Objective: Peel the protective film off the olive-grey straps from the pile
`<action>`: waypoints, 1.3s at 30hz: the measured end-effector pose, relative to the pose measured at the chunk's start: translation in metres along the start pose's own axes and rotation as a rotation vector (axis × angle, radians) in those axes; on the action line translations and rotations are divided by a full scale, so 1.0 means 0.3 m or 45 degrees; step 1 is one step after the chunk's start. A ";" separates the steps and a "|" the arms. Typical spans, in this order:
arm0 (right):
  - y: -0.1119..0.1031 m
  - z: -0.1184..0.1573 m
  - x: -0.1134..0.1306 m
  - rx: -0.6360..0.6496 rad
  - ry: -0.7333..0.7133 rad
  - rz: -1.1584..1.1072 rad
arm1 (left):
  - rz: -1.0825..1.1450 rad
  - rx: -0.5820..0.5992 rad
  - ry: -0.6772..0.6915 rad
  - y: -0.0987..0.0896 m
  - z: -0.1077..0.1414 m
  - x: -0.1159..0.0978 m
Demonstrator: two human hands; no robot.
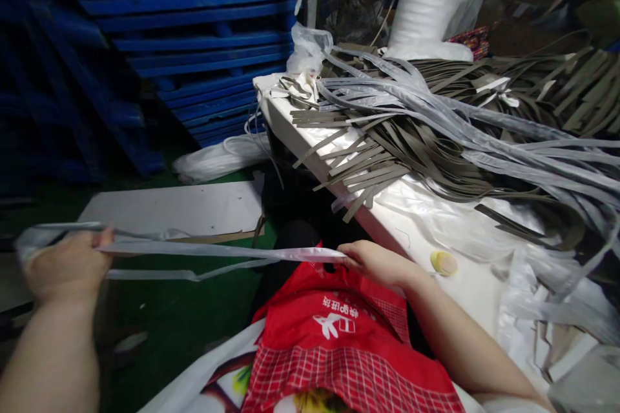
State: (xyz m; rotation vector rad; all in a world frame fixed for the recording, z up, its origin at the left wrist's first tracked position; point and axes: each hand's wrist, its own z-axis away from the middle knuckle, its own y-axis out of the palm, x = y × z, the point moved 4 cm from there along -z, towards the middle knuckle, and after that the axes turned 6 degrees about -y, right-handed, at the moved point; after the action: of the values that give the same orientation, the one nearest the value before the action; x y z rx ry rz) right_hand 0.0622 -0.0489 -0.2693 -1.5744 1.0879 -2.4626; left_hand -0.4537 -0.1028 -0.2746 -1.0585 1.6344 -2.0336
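Blue slatted stacks (194, 13) fill the far left of a dim workspace, above a green floor (165, 310) where a pale flat board (179, 210) lies. In front of it, at the left edge, the person's left hand (70, 264) is wrapped in a fist around a translucent plastic strip (213, 249), with a fold of the film bulging beyond the knuckles. From there the strip runs across, over the floor and in front of the lap, one length nearly straight and another sagging beneath it. It looks very light and limp, with no stiffness of its own, so it probably keeps a line only while drawn between two holds. Its sheen suggests a slippery surface that could slide through a loose grip; it seems unlikely to break, though it may crease or twist. Gathering it in a full fist at one end and pinching it flat at the other looks the surest hold. The right hand (372, 261) does the latter, fingertips closed narrowly on the strip's near end, above a red apron (334, 297). Further right, the white bench (469, 303) carries a small yellow piece (444, 262), many flat grey bands (421, 148) and a tangle of similar clear strips (436, 110), lying across them in loose, soft lengths.
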 end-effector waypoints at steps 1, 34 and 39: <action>0.012 -0.019 -0.009 0.013 -0.017 -0.068 | -0.050 0.023 0.035 0.005 -0.018 0.003; -0.077 0.009 -0.325 -0.511 0.546 -0.188 | 0.612 -0.274 1.714 -0.195 0.441 -1.198; -0.082 0.025 -0.294 -0.521 0.570 -0.169 | 0.874 0.073 2.022 -0.256 0.712 -1.243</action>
State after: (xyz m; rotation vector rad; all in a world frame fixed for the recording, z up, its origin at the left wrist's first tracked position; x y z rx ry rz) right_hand 0.1198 -0.0017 -0.3233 -1.2190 1.6921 -2.9142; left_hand -0.0356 0.0155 -0.3159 1.4298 1.9042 -2.2592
